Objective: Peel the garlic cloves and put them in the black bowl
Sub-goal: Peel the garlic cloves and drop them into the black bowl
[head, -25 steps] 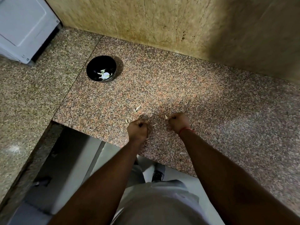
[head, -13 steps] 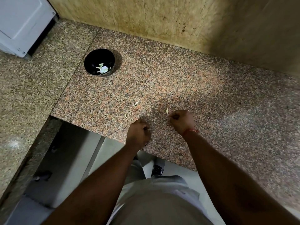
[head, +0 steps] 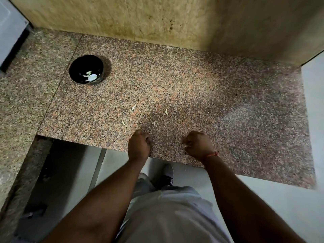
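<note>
The black bowl (head: 77,67) stands at the back left of the granite counter (head: 192,88), with pale peeled garlic pieces (head: 91,77) inside. My left hand (head: 139,146) is curled into a fist at the counter's front edge and grips a garlic clove that its fingers almost fully hide. A hand's width to the right, my right hand (head: 199,146) is also curled, and it pinches a pale sliver of garlic peel (head: 185,146) at its fingertips. Both hands are far from the bowl.
Several small peel scraps (head: 133,107) lie on the counter just beyond my hands. A tiled wall (head: 140,18) closes the back. A white appliance (head: 8,32) stands at the far left. The counter's front edge drops to the floor, where my shoe (head: 167,176) shows.
My hands have drawn apart and back toward the counter's front edge. My right hand has pulled away to the right with the peel. The view has shifted, so the bowl sits lower in the frame.
</note>
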